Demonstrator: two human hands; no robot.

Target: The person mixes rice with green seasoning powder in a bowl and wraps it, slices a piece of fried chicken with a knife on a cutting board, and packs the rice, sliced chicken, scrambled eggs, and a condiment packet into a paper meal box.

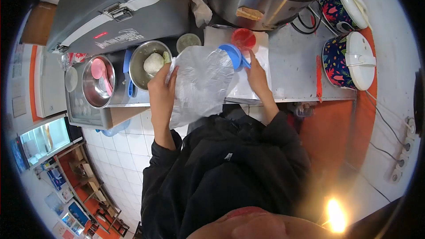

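Observation:
My left hand [162,90] is closed on the edge of a clear plastic bag [201,79], which spreads out to the right and hangs over the counter's front edge. In my right hand [257,79] is the handle of a blue plastic scoop [232,54]. The scoop's head is at the bag's upper right side, partly covered by it; I cannot tell whether it is inside. Just left of the bag, a steel bowl [138,79] holds a white rice mound [154,63] and a green piece beside it. A red plastic bowl [243,39] stands just beyond the scoop.
White paper sheets [262,57] lie under the red bowl. Behind stand a grey cooler box [133,13] and a big steel rice cooker [270,6]. Another steel bowl [86,89] with a pink scoop [98,69] is at left. Floral-patterned containers [336,59] stand at right, with cords nearby.

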